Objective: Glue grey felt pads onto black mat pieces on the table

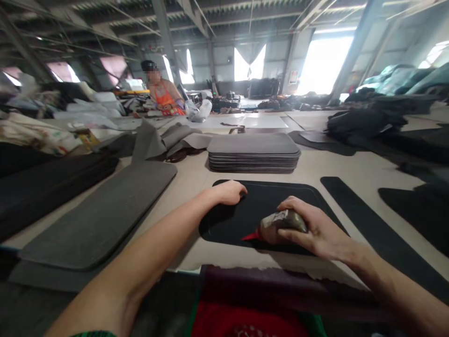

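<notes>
Tabletop (191, 174) — curled left hand (229, 192) on panel (261, 199), right hand (314, 227) clasping bottle (275, 227)

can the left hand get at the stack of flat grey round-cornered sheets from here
Probably yes: the left hand is over the flat black round-cornered sheet, the stack sits just beyond, and nothing upright shows between.

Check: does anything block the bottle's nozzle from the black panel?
Nothing visible: the right hand holds the bottle, nozzle at the near edge of the black panel; the left hand is toward its far side.
</notes>
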The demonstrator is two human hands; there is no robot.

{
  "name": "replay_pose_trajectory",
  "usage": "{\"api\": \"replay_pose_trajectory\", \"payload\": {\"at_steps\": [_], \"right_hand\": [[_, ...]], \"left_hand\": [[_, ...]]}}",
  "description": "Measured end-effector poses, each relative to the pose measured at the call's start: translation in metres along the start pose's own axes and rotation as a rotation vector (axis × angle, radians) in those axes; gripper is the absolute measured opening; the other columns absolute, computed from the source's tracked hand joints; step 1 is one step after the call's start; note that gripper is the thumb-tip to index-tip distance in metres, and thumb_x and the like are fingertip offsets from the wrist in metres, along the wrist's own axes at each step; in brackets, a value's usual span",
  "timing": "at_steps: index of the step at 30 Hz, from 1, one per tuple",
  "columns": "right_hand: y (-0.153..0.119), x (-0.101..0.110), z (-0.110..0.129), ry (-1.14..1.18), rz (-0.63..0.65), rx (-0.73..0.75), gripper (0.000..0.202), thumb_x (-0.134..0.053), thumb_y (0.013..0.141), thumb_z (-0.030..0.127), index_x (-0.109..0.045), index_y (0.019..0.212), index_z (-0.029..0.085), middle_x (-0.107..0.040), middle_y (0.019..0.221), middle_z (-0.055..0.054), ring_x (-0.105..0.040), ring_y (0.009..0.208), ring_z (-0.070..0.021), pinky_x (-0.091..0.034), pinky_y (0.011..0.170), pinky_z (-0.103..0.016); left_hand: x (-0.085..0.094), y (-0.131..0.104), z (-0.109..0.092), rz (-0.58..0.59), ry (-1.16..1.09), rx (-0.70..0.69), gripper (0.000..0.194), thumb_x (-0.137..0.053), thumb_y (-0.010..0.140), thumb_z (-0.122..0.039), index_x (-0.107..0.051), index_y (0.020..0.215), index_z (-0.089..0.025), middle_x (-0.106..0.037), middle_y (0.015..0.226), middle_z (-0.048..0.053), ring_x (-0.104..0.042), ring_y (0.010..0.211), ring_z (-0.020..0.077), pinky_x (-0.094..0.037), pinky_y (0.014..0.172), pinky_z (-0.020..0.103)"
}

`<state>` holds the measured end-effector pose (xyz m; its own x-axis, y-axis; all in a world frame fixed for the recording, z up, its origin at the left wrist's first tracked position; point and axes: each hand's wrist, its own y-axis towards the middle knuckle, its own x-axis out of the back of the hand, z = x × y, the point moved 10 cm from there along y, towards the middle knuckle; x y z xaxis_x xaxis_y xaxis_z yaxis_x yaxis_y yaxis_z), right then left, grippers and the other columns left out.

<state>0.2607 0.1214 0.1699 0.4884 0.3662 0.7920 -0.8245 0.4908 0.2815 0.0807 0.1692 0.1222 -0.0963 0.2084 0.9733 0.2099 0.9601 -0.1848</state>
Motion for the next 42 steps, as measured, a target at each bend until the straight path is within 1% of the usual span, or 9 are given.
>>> {"api": "replay_pose_trajectory", "payload": {"at_steps": [8,18,22,26,30,33,35,38,42], "right_hand": [[0.044,-0.04,0.036,0.001,-0.04,0.212,0.026,-0.068,0.087,0.027,-0.052,0.108,0.023,-0.059,0.103,-0.004,-0.058,0.094,-0.0223,-0.046,0.08,-0.035],[0.058,-0.048,0.039,-0.045,-0.128,0.205,0.03,-0.067,0.086,0.026,-0.054,0.112,0.021,-0.06,0.111,-0.007,-0.057,0.104,-0.0257,-0.046,0.088,-0.039],[0.044,-0.027,-0.008,0.098,-0.255,-0.104,0.031,-0.068,0.083,0.036,-0.057,0.11,0.024,-0.063,0.097,-0.002,-0.059,0.088,-0.023,-0.046,0.077,-0.036],[0.011,0.0,-0.086,0.568,-0.481,-0.434,0.035,-0.072,0.077,0.048,-0.059,0.097,0.023,-0.059,0.076,0.002,-0.054,0.066,-0.0188,-0.042,0.057,-0.029],[-0.017,0.03,-0.15,1.084,-0.743,-0.535,0.034,-0.069,0.078,0.052,-0.06,0.089,0.022,-0.062,0.074,-0.001,-0.055,0.057,-0.018,-0.043,0.048,-0.029],[-0.032,0.059,-0.186,1.205,-0.937,-0.581,0.034,-0.067,0.08,0.049,-0.062,0.101,0.022,-0.069,0.087,-0.005,-0.064,0.067,-0.0202,-0.048,0.05,-0.028],[-0.033,0.079,-0.203,1.209,-1.036,-0.552,0.03,-0.066,0.081,0.046,-0.061,0.099,0.023,-0.068,0.083,-0.003,-0.063,0.063,-0.0181,-0.043,0.044,-0.024],[-0.023,0.096,-0.225,1.202,-1.124,-0.503,0.026,-0.066,0.08,0.043,-0.058,0.093,0.023,-0.065,0.074,0.0,-0.057,0.054,-0.0146,-0.037,0.039,-0.022],[0.002,0.1,-0.252,1.188,-1.157,-0.481,0.03,-0.067,0.082,0.048,-0.055,0.089,0.022,-0.062,0.071,0.001,-0.054,0.052,-0.0126,-0.044,0.043,-0.022]], "left_hand": [[0.002,-0.004,0.0,0.013,-0.058,0.047,0.04,-0.057,0.084,-0.015,-0.07,0.122,-0.021,-0.075,0.117,0.006,-0.069,0.103,0.0201,-0.05,0.087,0.023],[0.0,-0.002,0.007,0.054,-0.203,0.084,0.039,-0.059,0.079,-0.015,-0.071,0.116,-0.016,-0.075,0.114,0.01,-0.068,0.105,0.0237,-0.051,0.086,0.027],[-0.002,-0.006,0.02,0.053,-0.375,0.124,0.054,-0.05,0.076,-0.004,-0.063,0.128,-0.016,-0.077,0.11,0.006,-0.072,0.089,0.0148,-0.054,0.074,0.021],[0.019,-0.03,0.039,-0.175,-0.506,0.137,0.045,-0.044,0.087,-0.014,-0.063,0.128,-0.017,-0.076,0.114,0.004,-0.072,0.099,0.0142,-0.055,0.088,0.024],[0.027,-0.075,0.073,-0.509,-0.574,0.25,0.042,-0.046,0.091,-0.039,-0.065,0.122,-0.017,-0.074,0.118,0.009,-0.068,0.111,0.0238,-0.051,0.101,0.036],[0.005,-0.104,0.103,-0.647,-0.642,0.366,0.05,-0.046,0.089,-0.052,-0.065,0.116,-0.015,-0.076,0.111,0.013,-0.071,0.104,0.0293,-0.055,0.094,0.041],[-0.017,-0.123,0.133,-0.787,-0.869,0.496,0.05,-0.057,0.082,-0.058,-0.066,0.111,-0.017,-0.077,0.107,0.01,-0.072,0.102,0.0286,-0.057,0.092,0.038],[-0.037,-0.135,0.159,-0.828,-0.899,0.635,0.05,-0.065,0.074,-0.06,-0.068,0.106,-0.021,-0.078,0.099,0.007,-0.073,0.099,0.0302,-0.056,0.094,0.04],[-0.031,-0.139,0.17,-0.82,-0.748,0.721,0.046,-0.062,0.074,-0.064,-0.07,0.1,-0.027,-0.079,0.094,0.003,-0.072,0.098,0.0329,-0.055,0.094,0.045]]}}
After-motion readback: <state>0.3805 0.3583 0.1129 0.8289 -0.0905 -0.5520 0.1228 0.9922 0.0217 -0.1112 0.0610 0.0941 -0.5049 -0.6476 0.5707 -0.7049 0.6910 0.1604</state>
